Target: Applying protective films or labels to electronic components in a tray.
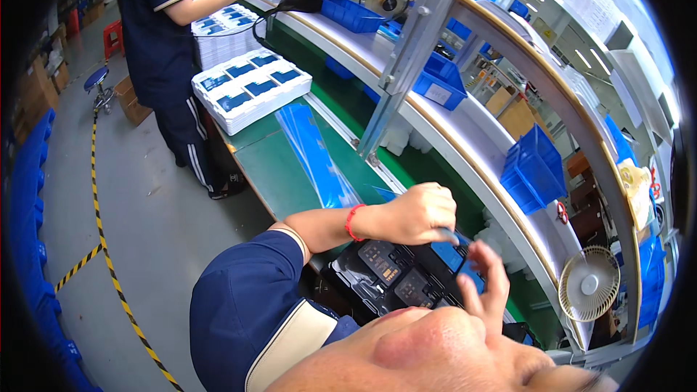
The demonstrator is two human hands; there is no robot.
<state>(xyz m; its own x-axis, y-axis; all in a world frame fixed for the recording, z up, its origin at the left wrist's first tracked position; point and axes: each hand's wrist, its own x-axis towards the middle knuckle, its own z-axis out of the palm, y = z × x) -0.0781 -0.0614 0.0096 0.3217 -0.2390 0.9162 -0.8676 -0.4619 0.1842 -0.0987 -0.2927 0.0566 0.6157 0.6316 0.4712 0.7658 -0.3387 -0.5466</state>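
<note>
Yellow-and-black tape runs along the grey floor, likely to mark off the walkway beside the benches. Next to it stands a co-worker in navy, arm stretched over the bench. Just right of that body, a white foam tray carries blue-faced rectangular pieces, each in its own recess, which presumably keeps their faces from rubbing. Long blue film strips lie flat and overlapping on the green bench top, within easy reach of the wearer. Beyond them a black plastic tray sits under the wearer's hands, its moulded pockets keeping dark rectangular pieces apart. The left hand, a red bracelet at its wrist, is bent over the tray with fingers curled in; a bluish bit shows at its tips, too blurred to say whether it is gripped. Beneath lies a blue-faced panel, at the tray's right side. Over that side the right hand is half open, thumb apart from fingers, with no clear hold on anything. Farther right, a blue bin rests on the shelf, probably so small stock stays off the bench.
</note>
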